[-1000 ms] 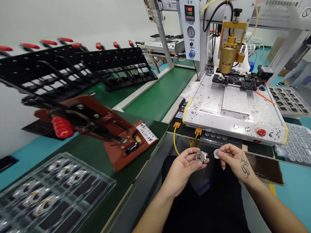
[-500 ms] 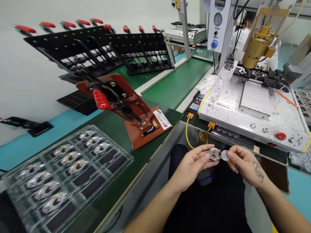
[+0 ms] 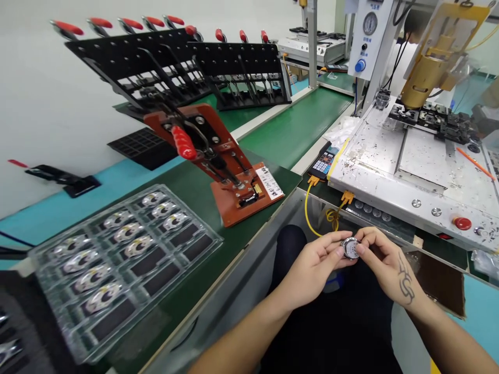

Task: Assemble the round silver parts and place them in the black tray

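Beside the edge of the green table (image 3: 236, 238), disc (image 3: 352, 250) and ring (image 3: 345, 241) are held together by left hand (image 3: 315, 269) and right hand (image 3: 384, 261). Seating seems underway; careful alignment is called for.

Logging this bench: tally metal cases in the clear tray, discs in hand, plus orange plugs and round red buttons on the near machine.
Metal cases in the clear tray: 10
Disc in the right hand: 1
Orange plugs: 2
Round red button: 1
Total: 14
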Demonstrator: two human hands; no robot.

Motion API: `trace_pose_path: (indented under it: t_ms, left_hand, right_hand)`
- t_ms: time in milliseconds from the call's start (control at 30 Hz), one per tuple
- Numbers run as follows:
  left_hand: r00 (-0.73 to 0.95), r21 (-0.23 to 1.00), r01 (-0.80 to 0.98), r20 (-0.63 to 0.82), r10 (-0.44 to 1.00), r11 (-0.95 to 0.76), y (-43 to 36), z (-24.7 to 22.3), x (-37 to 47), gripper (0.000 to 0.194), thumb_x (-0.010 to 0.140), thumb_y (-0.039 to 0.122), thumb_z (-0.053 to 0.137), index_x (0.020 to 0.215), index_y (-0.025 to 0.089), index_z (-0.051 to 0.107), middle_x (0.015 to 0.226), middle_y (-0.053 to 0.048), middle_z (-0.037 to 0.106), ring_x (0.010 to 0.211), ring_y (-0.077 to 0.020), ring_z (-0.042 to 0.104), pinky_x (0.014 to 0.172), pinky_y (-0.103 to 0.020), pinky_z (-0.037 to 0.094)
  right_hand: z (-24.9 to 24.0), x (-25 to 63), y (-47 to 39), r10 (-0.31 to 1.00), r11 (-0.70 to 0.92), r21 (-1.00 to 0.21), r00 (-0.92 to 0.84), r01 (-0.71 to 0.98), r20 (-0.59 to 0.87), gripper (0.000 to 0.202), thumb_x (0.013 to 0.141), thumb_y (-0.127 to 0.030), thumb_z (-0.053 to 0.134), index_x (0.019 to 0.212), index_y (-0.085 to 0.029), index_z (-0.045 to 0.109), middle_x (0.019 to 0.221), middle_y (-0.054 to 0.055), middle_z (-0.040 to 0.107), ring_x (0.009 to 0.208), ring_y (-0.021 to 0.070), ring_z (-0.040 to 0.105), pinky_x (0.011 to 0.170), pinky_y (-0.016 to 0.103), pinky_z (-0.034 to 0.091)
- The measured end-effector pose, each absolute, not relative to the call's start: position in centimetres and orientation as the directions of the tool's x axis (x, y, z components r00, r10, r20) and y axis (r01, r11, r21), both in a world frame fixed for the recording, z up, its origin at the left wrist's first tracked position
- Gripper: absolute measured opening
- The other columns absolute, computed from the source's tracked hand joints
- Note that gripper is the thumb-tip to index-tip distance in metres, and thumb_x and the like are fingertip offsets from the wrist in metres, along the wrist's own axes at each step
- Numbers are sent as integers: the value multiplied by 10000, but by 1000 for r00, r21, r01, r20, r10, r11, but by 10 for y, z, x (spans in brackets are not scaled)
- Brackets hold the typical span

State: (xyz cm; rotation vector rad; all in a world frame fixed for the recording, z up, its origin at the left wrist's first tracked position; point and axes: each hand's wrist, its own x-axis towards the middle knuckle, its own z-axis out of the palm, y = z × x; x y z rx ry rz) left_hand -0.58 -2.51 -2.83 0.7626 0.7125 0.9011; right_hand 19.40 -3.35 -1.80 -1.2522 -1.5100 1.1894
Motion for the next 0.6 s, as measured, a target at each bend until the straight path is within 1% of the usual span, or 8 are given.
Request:
trace_pose_path:
  t_ms: [100, 367, 600]
  left_hand:
    - [431, 825, -404, -210, 877, 396, -27, -28, -6, 531, 906, 475, 846, 1327, 170, 739, 1188, -126, 814, 1142, -307, 776, 1100, -497, 603]
    - [414, 850, -387, -187, 891, 358, -30, -29, -3, 532, 940, 480, 807, 1356, 160, 714, 1205, -134, 810, 1169, -310, 766, 1102, -492, 602]
    - [401, 852, -391, -183, 898, 348, -32, -26, 0, 484, 940, 454, 810, 1324, 169, 737, 1211, -132, 811, 1192, -323, 759, 1081, -479, 617]
  right_hand:
    - [-19, 193, -34, 988, 67, -973, -154, 221, 33, 258, 1046, -443, 660, 897, -233, 648, 1114, 60, 635, 1020, 219, 610, 937, 342, 490]
    - [-24, 191, -37, 990, 106, -961, -118, 257, 78, 252, 1054, -417, 651, 886, -230, 648, 1122, 70, 647, 1031, 223, 617, 932, 346, 496]
    - [-25, 190, -38, 990, 115, -952, -109, 284, 87, 250, 1050, -425, 649, 886, -236, 641, 1120, 74, 651, 1028, 231, 622, 923, 357, 501]
